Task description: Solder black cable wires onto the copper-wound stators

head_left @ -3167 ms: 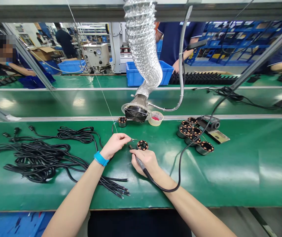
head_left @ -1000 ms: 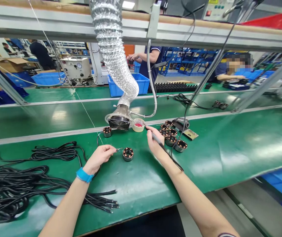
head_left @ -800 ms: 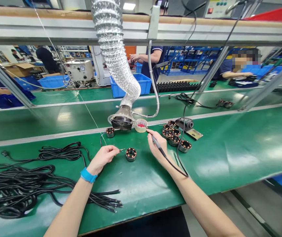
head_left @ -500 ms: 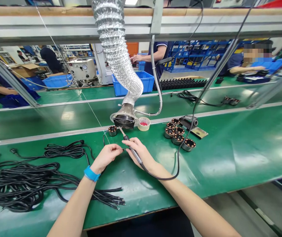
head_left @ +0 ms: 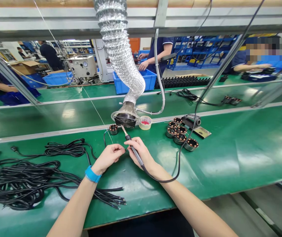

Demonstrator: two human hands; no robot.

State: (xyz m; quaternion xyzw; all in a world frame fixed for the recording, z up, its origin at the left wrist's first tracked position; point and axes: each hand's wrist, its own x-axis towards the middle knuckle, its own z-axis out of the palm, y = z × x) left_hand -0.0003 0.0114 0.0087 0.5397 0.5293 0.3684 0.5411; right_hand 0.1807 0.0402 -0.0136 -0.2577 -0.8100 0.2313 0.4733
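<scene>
My right hand (head_left: 141,153) is wrapped round a soldering iron (head_left: 136,154), whose tip points up and left below the black fan (head_left: 125,120) of the extraction hood. Wearing a blue wristband (head_left: 93,174), my left hand (head_left: 110,156) pinches a thin end, apparently of a black cable; the fingers hide most of it. The fingertips of both hands nearly meet. A single round copper-wound coil (head_left: 113,129) stands beyond my left hand, beside the hood. Several more coils (head_left: 179,138) are grouped on the right, near a metal fixture (head_left: 197,126).
Black cables (head_left: 20,184) cover the left of the green bench (head_left: 217,158). A round tub (head_left: 145,122) with red contents sits beside the hood. The silver duct (head_left: 121,49) hangs overhead. The iron's cord loops on the right. Co-workers and blue bins (head_left: 151,80) are across the line.
The view has shifted slightly. Both my hands keep nearly the same pose and grip. Across the line, a person's hands have moved lower, over the blue bin.
</scene>
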